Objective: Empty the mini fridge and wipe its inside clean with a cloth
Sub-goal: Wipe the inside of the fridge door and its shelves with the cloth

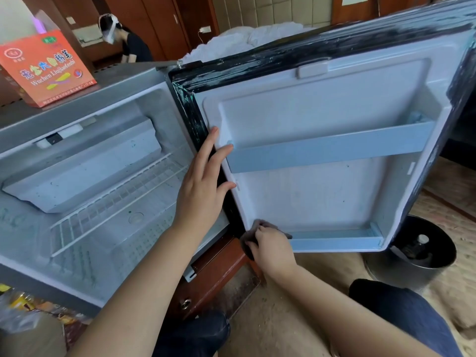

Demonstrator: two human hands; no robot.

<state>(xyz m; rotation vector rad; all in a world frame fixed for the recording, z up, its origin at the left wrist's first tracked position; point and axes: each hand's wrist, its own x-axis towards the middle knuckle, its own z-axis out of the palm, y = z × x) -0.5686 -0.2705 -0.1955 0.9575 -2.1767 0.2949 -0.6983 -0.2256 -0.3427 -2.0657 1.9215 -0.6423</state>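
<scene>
Right grip (273,249) clenched on the cloth (260,224), pressed to the lower hinge-side corner of the door (309,197) liner. The rest of the liner lies up and rightward; the bottom rail (334,243) runs level to the right. Left grip (203,184) released, fingers straight, flat on the door's hinge edge, arm extended. Right is nearer the work. Fridge (159,119) cavity appears emptied; wire shelf (116,202) in place.

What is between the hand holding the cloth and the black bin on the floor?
In the head view, the door's lower shelf spans the stretch between the right hand, which grips the cloth, and the bin.
</scene>
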